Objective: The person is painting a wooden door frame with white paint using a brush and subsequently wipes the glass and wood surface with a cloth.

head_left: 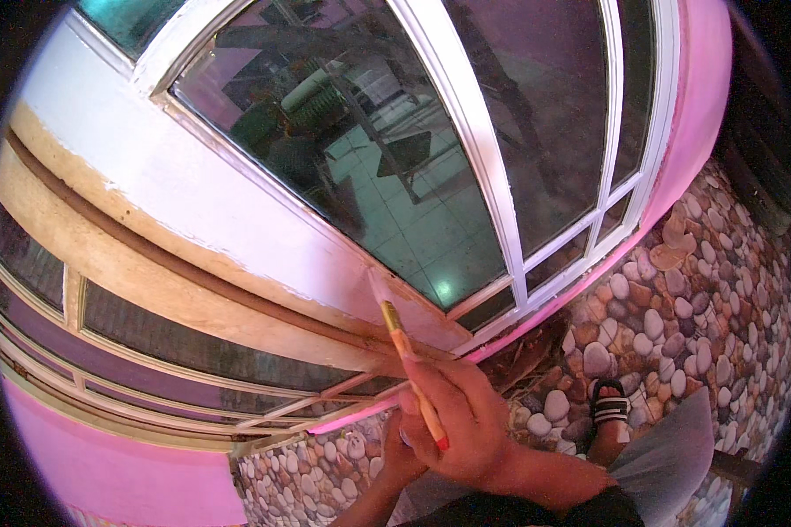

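Observation:
My right hand [468,411] grips a thin paintbrush [425,397] with a wooden handle, gold ferrule and red end. The bristles, whitish at the tip, touch a wide door frame board [228,220] beside a glass pane. White paint covers most of this board, with a ragged edge along a tan unpainted strip [281,290]. Just below and behind the right hand is my left hand [399,452], its fingers curled and partly covered. What the left hand holds, if anything, is hidden.
Tiles and furniture show through the glass pane [395,176]. A second tan-framed panel [193,329] stands at the left, above a pink wall [132,465]. Pebble-patterned flooring [650,325] lies at the right, with my sandalled foot [608,408] on it. Dark tyre-like shapes stand at the far right.

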Motion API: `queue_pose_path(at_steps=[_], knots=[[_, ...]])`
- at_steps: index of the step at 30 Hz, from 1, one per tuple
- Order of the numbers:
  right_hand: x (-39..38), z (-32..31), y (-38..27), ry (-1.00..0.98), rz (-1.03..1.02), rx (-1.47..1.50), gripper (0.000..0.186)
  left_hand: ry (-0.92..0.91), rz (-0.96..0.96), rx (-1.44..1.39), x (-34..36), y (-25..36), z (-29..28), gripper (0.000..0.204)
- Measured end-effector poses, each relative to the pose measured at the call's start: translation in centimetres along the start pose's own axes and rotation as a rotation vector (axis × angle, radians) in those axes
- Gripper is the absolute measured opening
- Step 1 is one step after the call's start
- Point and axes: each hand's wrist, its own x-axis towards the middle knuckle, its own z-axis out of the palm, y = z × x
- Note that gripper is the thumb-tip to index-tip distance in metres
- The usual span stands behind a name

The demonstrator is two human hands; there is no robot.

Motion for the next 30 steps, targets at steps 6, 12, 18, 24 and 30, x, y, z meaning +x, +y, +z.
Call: queue_pose_path(at_steps=[6, 12, 18, 24, 30], knots=[[-0.5, -0.4, -0.1, -0.039, 0.130, -0.061, 0.037, 0.013, -0.030, -0.004, -0.3, 0.0, 0.1, 0.059], [0.6, 0.7, -0.2, -0.039, 0.072, -0.047, 0.040, 0.014, -0.029, -0.001, 0.0, 0.3, 0.1, 0.059], [1.9, 0.8, -0.7, 0.000, -0.047, -0.022, 0.042, 0.013, -0.036, -0.002, 0.2, 0.3, 0.2, 0.059], [0.6, -0.4, -0.6, -0.018, 0.010, -0.040, 0.043, 0.011, -0.048, -0.012, -0.1, 0.0, 0.3, 0.059], [0.9, 0.1, -0.5, -0.058, 0.045, -0.054, 0.045, 0.004, -0.046, -0.014, 0.0, 0.1, 0.5, 0.059]])
